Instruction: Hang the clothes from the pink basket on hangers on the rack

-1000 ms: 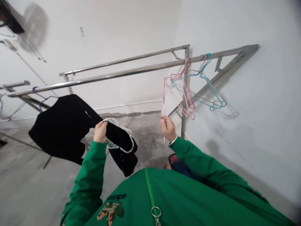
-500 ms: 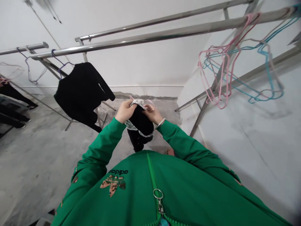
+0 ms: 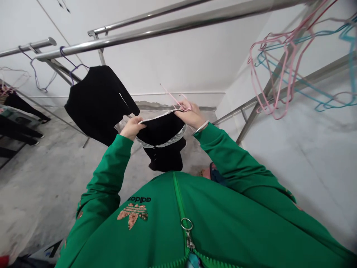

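Observation:
A black garment with white lace trim (image 3: 161, 130) is stretched between my two hands in front of my chest, its lower part hanging down. My left hand (image 3: 132, 127) pinches one end of its lace-edged opening. The other end is gripped by my right hand (image 3: 192, 114), which also holds a pink hanger (image 3: 172, 94). The hanger's hook and part of its wire stick out above the fingers; the rest of it is hidden by the hand and cloth. A bracelet (image 3: 200, 127) circles my right wrist.
A black long-sleeved top (image 3: 92, 102) hangs on a purple hanger (image 3: 73, 68) from the metal rail (image 3: 134, 36) at left. Several pink (image 3: 287, 74) and blue hangers (image 3: 350, 48) hang at right. Black trousers (image 3: 21, 104) hang at the far left above the concrete floor (image 3: 64, 178).
My hands have moved apart, my left leftward and my right to the right and up, spreading the garment's lace-edged opening. The pink hanger now shows more above my right hand.

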Motion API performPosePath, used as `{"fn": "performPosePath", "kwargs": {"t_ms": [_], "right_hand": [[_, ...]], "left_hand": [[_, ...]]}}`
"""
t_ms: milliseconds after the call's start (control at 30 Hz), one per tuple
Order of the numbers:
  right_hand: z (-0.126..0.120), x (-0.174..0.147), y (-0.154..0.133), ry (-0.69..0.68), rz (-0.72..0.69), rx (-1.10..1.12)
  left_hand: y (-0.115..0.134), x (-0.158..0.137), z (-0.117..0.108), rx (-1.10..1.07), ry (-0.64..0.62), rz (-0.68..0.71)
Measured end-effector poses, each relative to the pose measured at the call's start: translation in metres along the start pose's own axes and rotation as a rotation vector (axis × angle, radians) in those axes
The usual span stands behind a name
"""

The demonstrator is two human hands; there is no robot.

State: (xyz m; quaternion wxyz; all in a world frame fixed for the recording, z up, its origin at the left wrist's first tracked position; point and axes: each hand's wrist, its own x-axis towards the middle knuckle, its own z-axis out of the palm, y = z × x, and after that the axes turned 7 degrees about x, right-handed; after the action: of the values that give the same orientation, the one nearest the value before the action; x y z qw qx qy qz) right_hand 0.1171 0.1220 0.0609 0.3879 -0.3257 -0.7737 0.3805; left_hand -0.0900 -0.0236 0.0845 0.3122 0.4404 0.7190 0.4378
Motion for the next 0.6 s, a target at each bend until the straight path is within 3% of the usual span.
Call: {"fn": "performPosePath", "kwargs": {"t_ms": [100,167,300,400,500,600], "right_hand": [[0.001,0.002,0.008,-0.034,0.028,0.1],[-0.003,0.0,0.01,-0.037,0.004,0.163],[-0.024,-0.023,-0.001,-0.072,0.057,0.413],[-0.044,-0.051,-0.014,-0.252,0.138,0.554],[-0.054,-0.075,-0.022,-0.422,0.198,0.593],[-0.048,-0.083,-0.024,-0.509,0.241,0.579]], "left_hand": [[0.011,-0.01,-0.002,-0.094,-0.202,-0.094],[0.017,-0.012,-0.005,-0.096,-0.229,-0.115],[0.018,-0.006,-0.012,-0.105,-0.059,-0.162],[0.012,0.001,-0.017,-0.115,0.123,-0.176],[0.004,0.007,-0.021,-0.084,0.228,-0.106],[-0.002,0.01,-0.022,0.084,0.256,-0.019]]}}
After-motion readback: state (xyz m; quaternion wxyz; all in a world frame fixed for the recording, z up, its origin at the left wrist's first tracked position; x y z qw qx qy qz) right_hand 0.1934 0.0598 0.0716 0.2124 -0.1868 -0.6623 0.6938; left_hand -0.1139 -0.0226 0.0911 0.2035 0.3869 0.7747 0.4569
